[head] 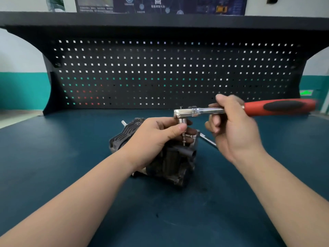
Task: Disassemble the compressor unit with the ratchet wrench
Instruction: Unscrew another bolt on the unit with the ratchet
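Note:
A dark finned compressor unit stands in the middle of the blue bench. Above it a chrome ratchet wrench with a red and black handle lies level, its head pointing left. My right hand grips the chrome shaft just left of the handle. My left hand pinches the socket under the wrench head between thumb and fingers. A thin bolt hangs down from the socket, over the unit's top. My left hand hides the unit's upper middle.
A chrome rod-like tool lies on the bench top behind the unit, partly hidden by my right hand. A dark pegboard back panel rises at the bench's far edge, under a shelf.

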Tool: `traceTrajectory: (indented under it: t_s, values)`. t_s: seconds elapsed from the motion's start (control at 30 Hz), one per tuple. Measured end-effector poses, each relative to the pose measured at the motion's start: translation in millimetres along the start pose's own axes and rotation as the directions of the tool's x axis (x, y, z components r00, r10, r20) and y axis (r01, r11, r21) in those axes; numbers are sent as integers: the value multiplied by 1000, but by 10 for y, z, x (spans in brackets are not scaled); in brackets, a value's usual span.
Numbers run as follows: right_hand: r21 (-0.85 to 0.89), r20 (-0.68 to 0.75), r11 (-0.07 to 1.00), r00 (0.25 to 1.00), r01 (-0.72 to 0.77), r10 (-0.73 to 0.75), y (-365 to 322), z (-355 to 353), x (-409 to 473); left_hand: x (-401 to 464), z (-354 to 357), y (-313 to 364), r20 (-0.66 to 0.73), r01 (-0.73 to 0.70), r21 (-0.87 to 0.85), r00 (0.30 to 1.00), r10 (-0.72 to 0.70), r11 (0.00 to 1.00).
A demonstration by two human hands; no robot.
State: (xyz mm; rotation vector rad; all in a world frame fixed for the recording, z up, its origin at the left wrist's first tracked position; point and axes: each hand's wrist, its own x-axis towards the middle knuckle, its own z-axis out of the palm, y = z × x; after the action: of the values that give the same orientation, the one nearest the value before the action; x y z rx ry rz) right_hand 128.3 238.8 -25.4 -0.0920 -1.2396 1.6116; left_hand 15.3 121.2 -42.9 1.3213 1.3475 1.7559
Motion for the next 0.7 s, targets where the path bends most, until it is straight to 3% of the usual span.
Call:
traceTrajectory:
  t_s: [0.03, 0.1, 0.17, 0.2, 0.27, 0.33, 0.4, 0.43, 0.5, 0.57, 0.63, 0.7]
  values:
    - [-196, 70, 958, 978, 208, -198, -55, 11, -67, -5, -7, -5, -2, -12, 16, 1000, 12, 1000]
    - [-454, 336, 651, 794, 608, -507, -134, 64, -220, -16, 2, -6, -18, -49, 66, 999, 50, 997]
    - [-483, 537, 373, 604, 792, -588, -138, 121, -335, -24, 10, -4, -20, -89, 136, 995, 93, 987]
    - [-478, 570, 317, 564, 819, -598, -129, 131, -348, -25, 12, -10, -20, -103, 169, 994, 108, 980]
    - [-503, 494, 394, 629, 770, -600, -109, 95, -298, -18, 19, -25, -26, -94, 147, 995, 99, 985]
    - [-498, 296, 619, 790, 607, -537, -89, 11, -169, -10, 30, -33, -59, -82, 93, 994, 87, 992]
    - [-325, 95, 895, 952, 306, -291, -47, -80, -11, -3, 44, -29, -87, -81, 77, 992, 88, 994]
    - [-188, 56, 976, 993, 114, -106, -21, -112, 58, -1, 42, -32, -95, -83, 73, 991, 90, 994]
    - [39, 81, 965, 963, -261, 257, 53, -157, 140, -8, 36, -25, -101, -79, 52, 991, 84, 996]
    - [135, 116, 881, 890, -454, 441, 140, -175, 149, -7, 37, -24, -104, -75, 47, 991, 80, 996]
    - [175, 73, 875, 893, -451, 445, 168, -141, 146, -4, 33, -22, -101, -63, 28, 993, 66, 998]
    - [124, -14, 959, 966, -256, 259, 104, -69, 97, -8, 30, -12, -98, -54, 35, 994, 57, 998]
